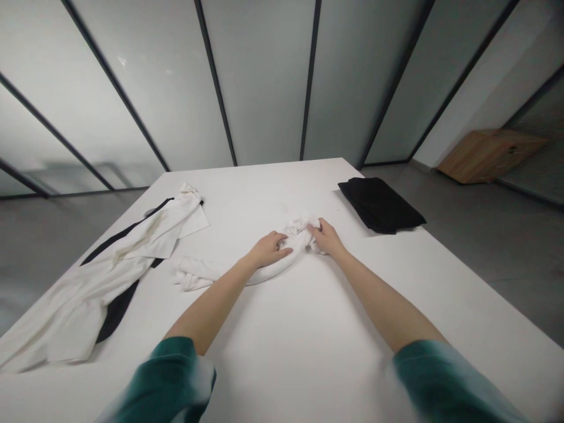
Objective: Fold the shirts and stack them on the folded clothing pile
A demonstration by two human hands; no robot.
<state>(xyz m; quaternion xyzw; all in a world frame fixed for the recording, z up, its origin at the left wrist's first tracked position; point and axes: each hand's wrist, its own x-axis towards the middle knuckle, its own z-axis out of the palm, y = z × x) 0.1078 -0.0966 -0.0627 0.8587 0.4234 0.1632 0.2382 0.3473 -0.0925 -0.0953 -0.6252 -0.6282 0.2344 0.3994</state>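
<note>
At far left on the white tabletop [264, 352], you have a creased white garment with black trim [103, 282], lying in long, loose folds. At centre, a soft white cloth [296, 238] is bunched into a rope-like arc, its crumpled end trailing left towards the garment. Your left hand [267, 249] is curled down over the cloth, gripping it. Your right hand [326, 238] is closed on the cloth's bunched far end, just beside the left. Further right, a matte black folded fabric [379, 205] forms a flat, roughly rectangular stack, near the right hand but not touching. Beyond the table's edge, a wood-grain box [489, 155] sits on the grey floor.
</note>
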